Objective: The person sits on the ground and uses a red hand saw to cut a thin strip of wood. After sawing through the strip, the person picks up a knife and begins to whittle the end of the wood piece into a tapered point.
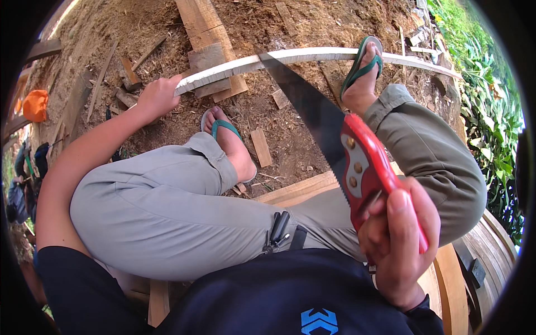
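Note:
A long pale wooden strip runs from left to right ahead of me, looking bowed in the fisheye view. My left hand is closed around its left end, and my right foot in a green flip-flop rests on it toward the right. My right hand grips the red handle of a handsaw. The saw's dark tapered blade points up and away to the left. Its tip reaches the strip near the middle; whether it touches cannot be made out.
Under the strip's left part lie stacked wood blocks and a thick plank. Wood offcuts and sawdust cover the dirt ground. An orange object is at the far left. Leafy plants border the right. Boards lie beneath and beside me.

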Demonstrator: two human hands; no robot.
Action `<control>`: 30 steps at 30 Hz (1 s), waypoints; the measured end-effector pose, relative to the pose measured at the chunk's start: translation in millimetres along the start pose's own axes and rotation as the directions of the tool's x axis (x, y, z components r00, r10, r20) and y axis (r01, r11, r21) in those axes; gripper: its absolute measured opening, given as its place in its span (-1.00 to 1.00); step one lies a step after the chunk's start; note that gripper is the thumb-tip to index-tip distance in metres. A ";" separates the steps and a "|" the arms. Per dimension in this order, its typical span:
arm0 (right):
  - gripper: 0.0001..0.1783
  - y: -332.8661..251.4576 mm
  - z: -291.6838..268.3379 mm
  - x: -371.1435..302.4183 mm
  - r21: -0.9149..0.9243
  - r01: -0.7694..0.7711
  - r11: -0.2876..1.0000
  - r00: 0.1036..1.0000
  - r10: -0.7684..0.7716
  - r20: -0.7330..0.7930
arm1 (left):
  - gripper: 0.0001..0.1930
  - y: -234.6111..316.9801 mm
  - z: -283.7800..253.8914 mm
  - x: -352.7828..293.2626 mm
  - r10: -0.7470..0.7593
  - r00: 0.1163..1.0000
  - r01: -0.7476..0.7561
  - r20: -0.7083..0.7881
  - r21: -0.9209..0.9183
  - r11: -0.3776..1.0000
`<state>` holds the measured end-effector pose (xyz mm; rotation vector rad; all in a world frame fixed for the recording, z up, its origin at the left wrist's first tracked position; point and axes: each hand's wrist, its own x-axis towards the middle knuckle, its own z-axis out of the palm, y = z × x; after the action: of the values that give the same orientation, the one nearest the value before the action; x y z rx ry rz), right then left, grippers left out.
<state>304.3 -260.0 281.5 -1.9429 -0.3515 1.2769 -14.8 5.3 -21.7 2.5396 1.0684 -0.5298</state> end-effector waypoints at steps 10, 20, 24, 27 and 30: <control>-0.76 91.6 44.7 60.0 -0.010 0.260 0.966 0.963 -0.259 0.070 | -0.67 0.2 -2.5 -1.3 0.015 1.000 -0.015 0.013 -0.047 0.999; -0.80 85.8 41.0 51.3 -0.156 0.248 0.956 0.966 -0.232 0.109 | -0.75 2.2 -3.3 1.1 0.029 1.000 -0.028 0.006 -0.066 0.997; -0.71 26.9 47.2 69.5 -0.117 0.130 0.985 0.989 -0.119 0.093 | -0.75 1.6 0.7 1.0 0.016 1.000 -0.015 0.010 -0.086 0.996; -0.64 2.6 51.6 83.6 -0.039 0.099 0.994 0.992 -0.096 0.084 | -0.76 2.7 -0.3 -2.0 0.008 1.000 -0.008 -0.003 -0.112 0.994; -0.66 14.1 64.0 86.7 -0.009 0.116 0.993 0.991 -0.115 0.069 | -0.77 3.1 -3.4 -1.8 0.015 1.000 -0.013 0.013 -0.112 0.994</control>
<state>286.0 -189.0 201.3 -1.8640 -0.5008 1.2704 -12.9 3.6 -17.5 2.4404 1.0448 -0.4696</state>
